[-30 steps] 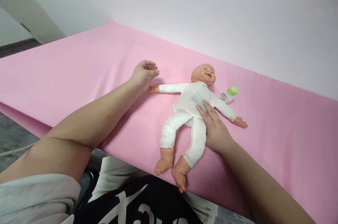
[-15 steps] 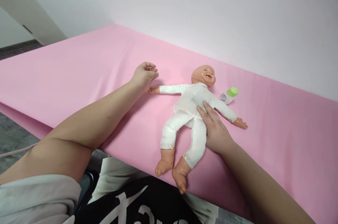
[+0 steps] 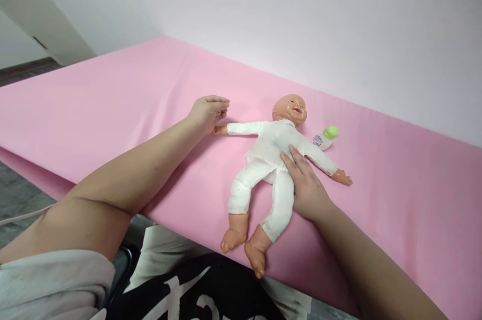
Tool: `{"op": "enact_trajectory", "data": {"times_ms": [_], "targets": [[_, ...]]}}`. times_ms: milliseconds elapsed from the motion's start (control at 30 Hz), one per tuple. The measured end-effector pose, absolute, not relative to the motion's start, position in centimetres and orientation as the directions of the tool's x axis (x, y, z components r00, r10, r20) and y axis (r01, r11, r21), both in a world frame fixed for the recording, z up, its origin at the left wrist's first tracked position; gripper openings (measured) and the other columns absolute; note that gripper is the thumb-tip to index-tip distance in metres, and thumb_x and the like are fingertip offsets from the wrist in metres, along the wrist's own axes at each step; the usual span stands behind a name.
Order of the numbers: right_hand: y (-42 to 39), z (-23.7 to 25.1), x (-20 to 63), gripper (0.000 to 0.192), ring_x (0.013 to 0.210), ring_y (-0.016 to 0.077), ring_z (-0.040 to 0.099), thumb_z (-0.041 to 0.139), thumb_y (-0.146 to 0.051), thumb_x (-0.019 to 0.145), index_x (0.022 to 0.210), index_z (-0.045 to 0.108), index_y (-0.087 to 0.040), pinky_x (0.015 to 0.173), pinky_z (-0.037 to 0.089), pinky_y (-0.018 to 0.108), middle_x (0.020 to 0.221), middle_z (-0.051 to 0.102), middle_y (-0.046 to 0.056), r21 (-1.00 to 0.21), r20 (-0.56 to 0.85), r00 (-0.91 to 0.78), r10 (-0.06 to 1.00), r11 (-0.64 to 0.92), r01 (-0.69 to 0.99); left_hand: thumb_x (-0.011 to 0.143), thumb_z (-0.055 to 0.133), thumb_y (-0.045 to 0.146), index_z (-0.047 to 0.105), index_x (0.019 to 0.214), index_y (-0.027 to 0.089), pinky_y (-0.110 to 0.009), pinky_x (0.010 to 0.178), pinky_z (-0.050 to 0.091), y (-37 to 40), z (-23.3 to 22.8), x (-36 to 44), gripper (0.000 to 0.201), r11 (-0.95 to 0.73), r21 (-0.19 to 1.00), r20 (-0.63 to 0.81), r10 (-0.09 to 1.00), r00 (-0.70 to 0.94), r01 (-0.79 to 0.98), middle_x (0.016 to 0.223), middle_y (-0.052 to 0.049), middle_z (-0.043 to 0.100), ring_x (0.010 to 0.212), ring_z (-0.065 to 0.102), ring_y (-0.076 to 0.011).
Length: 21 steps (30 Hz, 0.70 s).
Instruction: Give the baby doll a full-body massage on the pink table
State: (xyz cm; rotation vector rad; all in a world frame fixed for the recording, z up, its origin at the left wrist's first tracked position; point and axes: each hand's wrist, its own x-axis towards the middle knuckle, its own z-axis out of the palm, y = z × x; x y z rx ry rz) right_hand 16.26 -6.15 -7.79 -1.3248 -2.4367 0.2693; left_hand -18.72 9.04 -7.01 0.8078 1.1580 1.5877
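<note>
A baby doll with a white cloth body and hard plastic head, hands and feet lies on its back, its arms spread. My right hand rests on its lower belly and hip, open, with the fingers stretched out flat on the cloth. Beside the doll's outstretched hand on the left is my left hand, raised a little. Its thumb and fingertips come together, and nothing shows between them. Whether this wrist touches the doll's hand I cannot tell.
A small white bottle with a green cap lies by the doll's arm on the right. Pink sheeting covers the table, which stands against a white wall. The doll's feet reach the table's near edge.
My left hand has turned slightly and dipped, and its fingers have drawn closer to the thumb. My right hand and the doll stay as they were.
</note>
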Motion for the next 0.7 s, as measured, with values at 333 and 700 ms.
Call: {"op": "enact_trajectory", "data": {"times_ms": [333,700], "targets": [[-6.10,-7.97,16.37,0.079,0.169,0.0382,0.024,0.059,-0.022,0.100,0.173,0.030,-0.030,0.131,0.034,0.069,0.184,0.018,0.013,-0.331,0.222,-0.504,0.835,0.551,0.766,0.070,0.071,0.009,0.069,0.079,0.016,-0.024,0.053,0.055,9.38,-6.32,-18.75,0.012,0.137,0.823,-0.294,0.933,-0.208,-0.551,0.068,-0.005,0.065,0.056,0.060,-0.0131],[-6.14,-8.10,16.38,0.082,0.169,0.0374,0.024,0.060,-0.021,0.099,0.174,0.027,-0.033,0.131,0.035,0.068,0.184,0.018,0.012,-0.324,0.238,-0.507,0.829,0.560,0.763,0.074,0.074,0.006,0.062,0.079,0.019,-0.019,0.049,0.055,9.70,-6.31,-19.64,0.018,0.132,0.746,-0.324,0.929,-0.182,-0.653,0.062,0.000,0.059,0.051,0.057,-0.0097]]}}
